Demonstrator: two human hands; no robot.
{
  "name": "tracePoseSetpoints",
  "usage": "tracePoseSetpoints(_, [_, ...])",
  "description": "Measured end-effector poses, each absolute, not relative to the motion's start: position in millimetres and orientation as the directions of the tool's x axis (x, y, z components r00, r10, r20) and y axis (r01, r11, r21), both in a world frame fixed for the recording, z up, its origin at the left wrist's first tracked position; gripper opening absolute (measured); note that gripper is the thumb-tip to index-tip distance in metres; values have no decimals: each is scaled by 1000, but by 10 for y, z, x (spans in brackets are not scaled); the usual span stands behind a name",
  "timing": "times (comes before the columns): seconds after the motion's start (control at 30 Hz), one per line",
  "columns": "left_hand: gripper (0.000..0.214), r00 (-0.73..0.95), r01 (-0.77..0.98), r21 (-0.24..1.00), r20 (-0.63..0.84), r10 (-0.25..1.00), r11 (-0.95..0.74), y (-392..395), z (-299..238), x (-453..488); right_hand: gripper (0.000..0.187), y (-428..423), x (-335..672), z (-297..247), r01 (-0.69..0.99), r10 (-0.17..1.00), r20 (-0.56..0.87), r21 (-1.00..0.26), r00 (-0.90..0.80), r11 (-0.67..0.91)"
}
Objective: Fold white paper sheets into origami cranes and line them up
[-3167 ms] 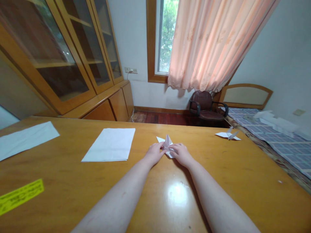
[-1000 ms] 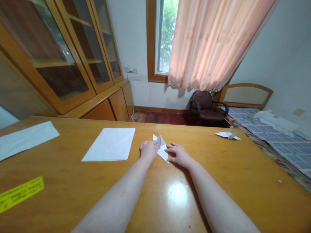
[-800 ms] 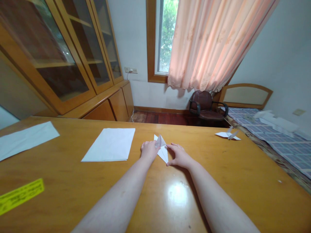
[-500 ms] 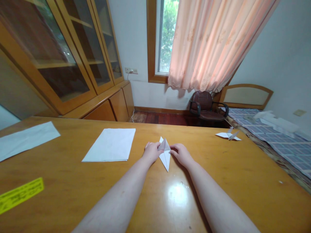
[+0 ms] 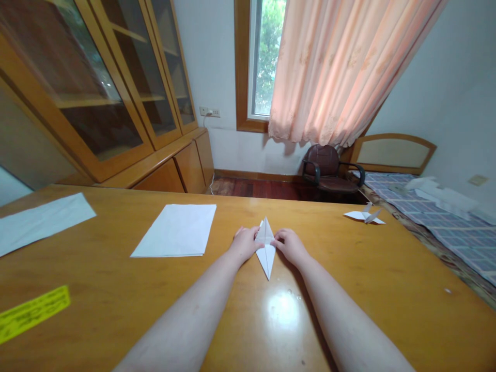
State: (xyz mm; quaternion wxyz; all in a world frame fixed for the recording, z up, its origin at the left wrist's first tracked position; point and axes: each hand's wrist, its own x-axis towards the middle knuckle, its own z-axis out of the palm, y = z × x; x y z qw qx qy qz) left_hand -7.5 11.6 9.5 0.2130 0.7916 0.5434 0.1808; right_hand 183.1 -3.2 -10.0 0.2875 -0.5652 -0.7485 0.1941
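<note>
A folded white paper (image 5: 267,253), shaped like a narrow diamond with a crease down its middle, is between my hands over the wooden table (image 5: 240,330). One of its points faces the far edge, the other faces me. My left hand (image 5: 247,243) pinches its left side, thumb on top near the middle. At the right corner, my right hand (image 5: 287,244) grips the edge between thumb and curled fingers. Part of a second layer shows behind the upper left edge.
A stack of white paper sheets (image 5: 176,232) lies to the left, with a long paper strip (image 5: 42,222) farther left. A folded paper crane (image 5: 364,215) sits at the far right. A yellow label (image 5: 34,312) is at the near left. Beyond the table stands a brown chair (image 5: 327,168).
The upper flap, earlier partly raised and slanted, now lies straighter, so the paper shows as a full diamond. The paper has shifted slightly toward me, and my left hand slightly right.
</note>
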Motion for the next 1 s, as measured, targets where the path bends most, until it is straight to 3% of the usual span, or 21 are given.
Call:
tracePoseSetpoints(0.1, [57,230,809,537,87,969,-240,98,83,-63,15,-39,1812,-85,762,961,204,-587,-187,273])
tracePoseSetpoints(0.23, [45,120,872,464,111,987,-158,82,74,-53,15,-53,1787,-72,790,971,187,-568,-149,231])
tracePoseSetpoints(0.53, [20,235,863,445,66,970,-240,59,125,-70,15,-83,1770,-65,776,979,191,-606,-67,172])
tracePoseSetpoints(1.0, [22,333,838,430,84,939,-336,62,118,-92,13,-90,1783,-16,764,948,202,-561,-248,319])
